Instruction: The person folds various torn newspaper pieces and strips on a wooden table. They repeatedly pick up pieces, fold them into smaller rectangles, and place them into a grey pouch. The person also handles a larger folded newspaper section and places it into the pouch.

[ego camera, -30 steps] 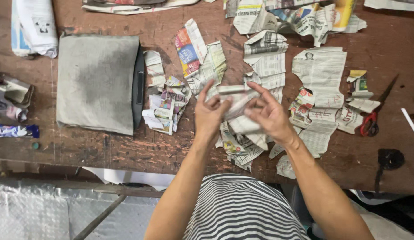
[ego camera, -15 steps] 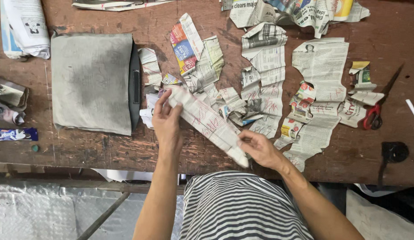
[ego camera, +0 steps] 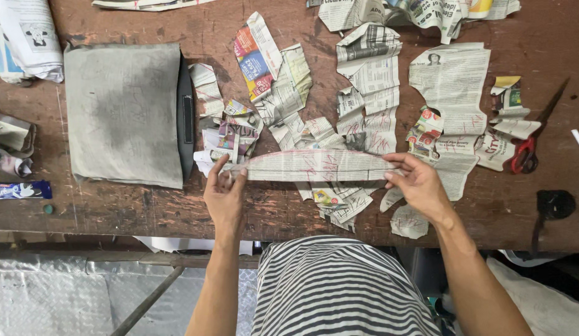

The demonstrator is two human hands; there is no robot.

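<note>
Newsprint strip runs 9-to-3 across the table, bowed up a bit, and we've got both ends pinched: left hand at 9, right hand at 3, fingers closed on it. Scissors sit further out at 3.

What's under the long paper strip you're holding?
Under the long paper strip, stretched between the left hand and right hand, lie newspaper scraps on the wooden table. Whatever sits directly beneath the strip is covered.
</note>
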